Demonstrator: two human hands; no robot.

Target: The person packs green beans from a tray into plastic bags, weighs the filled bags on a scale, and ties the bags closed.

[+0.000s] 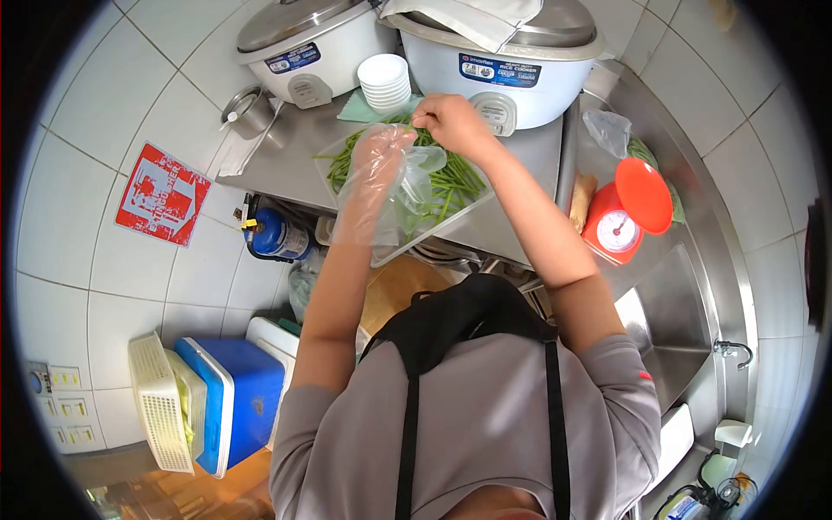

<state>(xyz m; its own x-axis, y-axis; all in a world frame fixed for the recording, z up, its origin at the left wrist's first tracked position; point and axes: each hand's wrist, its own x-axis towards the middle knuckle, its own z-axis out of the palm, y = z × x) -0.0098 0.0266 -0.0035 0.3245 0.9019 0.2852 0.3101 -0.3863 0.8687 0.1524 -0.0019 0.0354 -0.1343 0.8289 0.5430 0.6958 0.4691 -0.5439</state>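
A shallow clear tray (472,210) on the steel counter holds a heap of long thin green stalks (455,180). My left hand (381,149), covered by a loose clear plastic glove or bag, is over the heap with its fingers closed. My bare right hand (452,123) meets it fingertip to fingertip, pinched. A short bit of green stalk shows between the two hands, though the fingers hide most of it. Loose clear plastic (420,169) hangs beside my left hand, over the stalks. A stack of small white bowls (384,80) stands just behind the hands.
Two large rice cookers (321,48) stand at the back, the right one with a cloth (468,19) on its lid. A metal cup (249,113) is at left, a red scale (615,224) by the sink (672,299) at right. A blue cooler (251,390) sits lower left.
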